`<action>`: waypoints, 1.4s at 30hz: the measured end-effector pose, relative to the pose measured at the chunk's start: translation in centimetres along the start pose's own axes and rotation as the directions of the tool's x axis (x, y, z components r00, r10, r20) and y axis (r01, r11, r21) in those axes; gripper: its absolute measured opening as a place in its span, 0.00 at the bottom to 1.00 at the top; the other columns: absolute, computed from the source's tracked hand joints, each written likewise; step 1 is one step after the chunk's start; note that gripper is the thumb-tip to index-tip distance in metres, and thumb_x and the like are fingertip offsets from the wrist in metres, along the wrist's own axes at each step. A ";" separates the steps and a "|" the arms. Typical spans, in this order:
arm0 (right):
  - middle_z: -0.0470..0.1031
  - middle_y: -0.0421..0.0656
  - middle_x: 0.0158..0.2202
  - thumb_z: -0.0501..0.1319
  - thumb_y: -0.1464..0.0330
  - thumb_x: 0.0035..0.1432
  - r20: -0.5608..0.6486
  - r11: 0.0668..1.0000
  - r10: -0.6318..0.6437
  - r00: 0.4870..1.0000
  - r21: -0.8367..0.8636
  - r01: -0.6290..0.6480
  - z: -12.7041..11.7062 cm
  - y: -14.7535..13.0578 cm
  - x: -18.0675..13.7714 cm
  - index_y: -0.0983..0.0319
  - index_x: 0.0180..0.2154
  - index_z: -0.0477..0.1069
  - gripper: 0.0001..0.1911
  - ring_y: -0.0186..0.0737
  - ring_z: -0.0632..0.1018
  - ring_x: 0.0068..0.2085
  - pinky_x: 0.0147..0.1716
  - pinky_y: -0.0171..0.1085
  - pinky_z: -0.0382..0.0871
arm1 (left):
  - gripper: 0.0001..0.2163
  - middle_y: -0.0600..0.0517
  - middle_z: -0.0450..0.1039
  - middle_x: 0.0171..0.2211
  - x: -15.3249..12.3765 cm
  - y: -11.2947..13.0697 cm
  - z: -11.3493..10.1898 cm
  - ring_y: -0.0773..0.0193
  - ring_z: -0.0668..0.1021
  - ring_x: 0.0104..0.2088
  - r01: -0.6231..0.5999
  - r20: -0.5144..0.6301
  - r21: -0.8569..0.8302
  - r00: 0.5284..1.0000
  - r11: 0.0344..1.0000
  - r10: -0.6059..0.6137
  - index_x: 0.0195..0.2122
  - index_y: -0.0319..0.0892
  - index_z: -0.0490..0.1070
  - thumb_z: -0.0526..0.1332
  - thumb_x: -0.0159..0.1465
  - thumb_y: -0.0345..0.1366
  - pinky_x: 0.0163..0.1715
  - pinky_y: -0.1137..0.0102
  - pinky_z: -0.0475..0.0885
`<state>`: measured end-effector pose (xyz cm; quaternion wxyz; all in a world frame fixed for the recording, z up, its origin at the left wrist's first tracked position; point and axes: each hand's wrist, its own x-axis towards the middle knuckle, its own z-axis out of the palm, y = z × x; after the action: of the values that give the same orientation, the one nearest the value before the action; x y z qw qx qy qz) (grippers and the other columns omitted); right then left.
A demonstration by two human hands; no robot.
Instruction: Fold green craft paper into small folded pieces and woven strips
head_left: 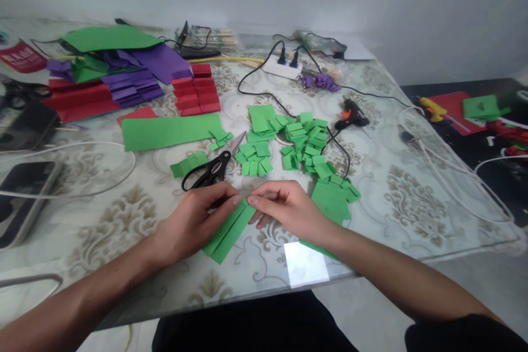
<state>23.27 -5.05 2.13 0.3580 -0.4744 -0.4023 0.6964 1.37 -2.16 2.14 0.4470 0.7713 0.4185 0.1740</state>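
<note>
Between my hands is a creased strip of green paper [229, 234], slanting down to the left. My left hand [193, 217] pinches its upper end between thumb and forefinger. My right hand [286, 206] pinches the same end at its tip, thumb against forefinger, with the other fingers curled loosely. Black-handled scissors [214, 169] lie just beyond my left hand, blades pointing away. Several small folded green paper pieces [305, 140] are heaped past my right hand. A larger green sheet [332, 201] lies partly under my right forearm.
A long green strip [173, 131], folded red paper [197, 91] and purple paper [132, 85] lie at the back left. A black glue gun [352, 115] rests right of the pile, near a white power strip [282, 67] with cords. A phone [27, 198] lies at the left edge.
</note>
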 end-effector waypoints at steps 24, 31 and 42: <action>0.84 0.41 0.28 0.80 0.58 0.48 -0.012 0.982 0.125 0.992 0.144 -0.122 -0.2 0.8 0.4 0.64 0.35 0.81 0.19 0.40 0.87 0.32 0.38 0.38 0.84 | 0.12 0.55 0.78 0.29 0.0 0.0 0.7 0.65 0.77 0.29 -0.081 -0.100 0.146 0.990 0.986 0.096 0.38 0.41 0.75 0.55 0.75 0.37 0.32 0.72 0.69; 0.84 0.41 0.29 0.80 0.58 0.46 -0.028 0.984 0.122 0.992 0.133 -0.117 -0.1 0.8 0.3 0.64 0.35 0.82 0.20 0.40 0.87 0.33 0.40 0.39 0.84 | 0.13 0.54 0.78 0.31 0.0 0.2 0.6 0.64 0.79 0.30 -0.080 -0.081 0.134 0.993 0.988 0.091 0.38 0.40 0.75 0.54 0.76 0.37 0.33 0.71 0.69; 0.84 0.43 0.27 0.77 0.52 0.51 0.004 0.985 0.154 0.988 0.079 -0.153 -0.1 0.4 0.2 0.65 0.36 0.81 0.23 0.40 0.87 0.32 0.37 0.37 0.83 | 0.12 0.55 0.77 0.30 0.1 0.1 0.7 0.64 0.78 0.30 -0.064 -0.079 0.129 0.994 0.990 0.075 0.38 0.42 0.74 0.54 0.76 0.38 0.33 0.71 0.69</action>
<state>23.26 -4.99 1.69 0.3222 -0.4902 -0.3363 0.7368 1.87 -2.47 1.83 0.3731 0.8041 0.4198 0.1949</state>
